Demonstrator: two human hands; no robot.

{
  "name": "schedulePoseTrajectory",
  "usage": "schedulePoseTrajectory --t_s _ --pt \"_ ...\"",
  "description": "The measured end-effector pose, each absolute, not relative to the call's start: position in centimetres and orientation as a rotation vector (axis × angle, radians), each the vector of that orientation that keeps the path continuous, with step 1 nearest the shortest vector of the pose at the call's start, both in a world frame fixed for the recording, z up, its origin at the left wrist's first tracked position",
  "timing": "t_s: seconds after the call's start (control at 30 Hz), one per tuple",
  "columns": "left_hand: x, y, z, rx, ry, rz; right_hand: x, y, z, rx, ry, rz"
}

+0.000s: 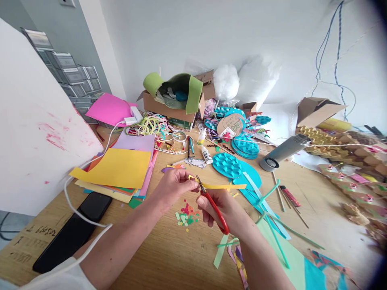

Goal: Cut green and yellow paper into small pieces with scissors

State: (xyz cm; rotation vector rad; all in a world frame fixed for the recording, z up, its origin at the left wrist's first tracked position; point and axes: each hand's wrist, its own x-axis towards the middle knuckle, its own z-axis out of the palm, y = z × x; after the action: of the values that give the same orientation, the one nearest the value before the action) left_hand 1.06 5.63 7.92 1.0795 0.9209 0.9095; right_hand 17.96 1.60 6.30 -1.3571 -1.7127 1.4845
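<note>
My left hand [181, 182] pinches one end of a narrow yellow paper strip [225, 186] between thumb and fingers. In my right hand [222, 207] is a pair of scissors with red handles [217, 211], the blades pointing up at the strip near my left fingertips. The strip's long free end reaches out to the right above my right hand. On the table just below lies a small heap of paper dots [187, 215] in red, green and yellow. A paper fish cutout [196, 162] and a white glue bottle [207, 155] lie beyond my hands.
Stacked coloured paper [121, 167] and a black phone [72, 231] with a white cable over it are at left. Blue textured ovals [226, 165], green pipe cleaners [276, 241] and a grey flask [286, 151] lie right. Behind stands a cardboard box [169, 108].
</note>
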Motion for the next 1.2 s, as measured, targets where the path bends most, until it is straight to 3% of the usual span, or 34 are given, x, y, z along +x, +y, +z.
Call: schedulePoseTrajectory --t_s 1.2 --pt "1.09 5.7 8.11 1.002 0.919 0.923 17.99 1.45 6.88 -1.441 -1.689 1.498"
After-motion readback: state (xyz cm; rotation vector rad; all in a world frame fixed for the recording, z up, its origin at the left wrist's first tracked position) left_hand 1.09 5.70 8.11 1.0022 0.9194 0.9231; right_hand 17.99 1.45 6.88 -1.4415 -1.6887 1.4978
